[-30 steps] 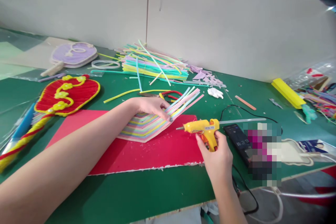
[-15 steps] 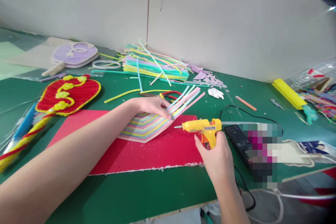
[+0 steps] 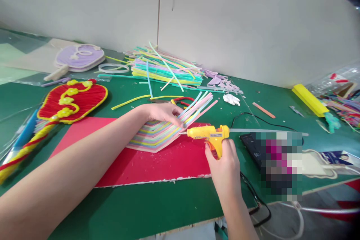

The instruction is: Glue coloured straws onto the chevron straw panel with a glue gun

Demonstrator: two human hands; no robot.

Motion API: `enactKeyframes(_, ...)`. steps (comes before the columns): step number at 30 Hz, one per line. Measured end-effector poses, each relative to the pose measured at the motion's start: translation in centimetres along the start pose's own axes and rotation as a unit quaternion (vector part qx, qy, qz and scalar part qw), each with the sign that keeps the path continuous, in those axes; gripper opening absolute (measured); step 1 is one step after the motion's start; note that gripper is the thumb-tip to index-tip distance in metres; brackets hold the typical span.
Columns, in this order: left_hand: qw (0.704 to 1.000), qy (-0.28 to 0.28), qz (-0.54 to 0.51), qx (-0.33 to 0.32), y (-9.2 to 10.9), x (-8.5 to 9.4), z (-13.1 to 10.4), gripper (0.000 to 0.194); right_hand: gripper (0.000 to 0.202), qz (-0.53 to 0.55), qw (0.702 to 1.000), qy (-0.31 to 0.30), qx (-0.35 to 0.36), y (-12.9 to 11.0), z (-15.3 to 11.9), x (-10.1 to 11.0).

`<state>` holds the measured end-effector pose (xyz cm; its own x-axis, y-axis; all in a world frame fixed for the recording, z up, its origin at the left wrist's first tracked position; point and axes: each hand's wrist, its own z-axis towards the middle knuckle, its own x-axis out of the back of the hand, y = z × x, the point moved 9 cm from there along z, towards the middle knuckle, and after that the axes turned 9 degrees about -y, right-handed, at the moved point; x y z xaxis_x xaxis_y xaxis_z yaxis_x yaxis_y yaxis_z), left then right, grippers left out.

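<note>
My right hand point(image 3: 225, 161) is closed around the handle of a yellow glue gun point(image 3: 208, 133), with a clear glue stick point(image 3: 267, 131) jutting from its back. The nozzle points left, at the edge of a panel of pastel pipe cleaners point(image 3: 154, 140) bent into nested angles. My left hand point(image 3: 167, 114) presses on this panel and pinches the pipe cleaners where their loose ends fan out to the upper right. Under the panel lies a red board point(image 3: 157, 168) with a ragged white front edge. Pliers point(image 3: 182, 101) with red handles lie behind my left hand, partly hidden.
A heap of pastel pipe cleaners point(image 3: 165, 71) lies by the wall. At left are a red fan point(image 3: 75, 101) with yellow flowers and a lilac fan point(image 3: 80, 58). To the right lie a phone point(image 3: 253, 153), a black cord point(image 3: 254, 191) and a yellow bundle point(image 3: 309, 101).
My right hand has moved left with the glue gun, bringing the nozzle up to the panel's edge. My left hand has stayed in nearly the same place.
</note>
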<state>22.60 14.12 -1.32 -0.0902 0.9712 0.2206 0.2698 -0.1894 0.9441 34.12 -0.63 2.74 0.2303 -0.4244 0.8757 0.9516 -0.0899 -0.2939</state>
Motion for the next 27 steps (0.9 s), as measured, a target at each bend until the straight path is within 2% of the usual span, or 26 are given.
enactKeyframes(12,0.998,0.037,0.025,0.032,-0.84,0.77,-0.03,0.027,0.015,0.012,1.000,0.001,-0.016,0.39,-0.58,-0.19)
enactKeyframes(27,0.999,0.033,0.023,0.030,-0.72,0.69,-0.03,0.027,0.012,0.026,1.000,0.010,-0.012,0.38,-0.64,-0.09)
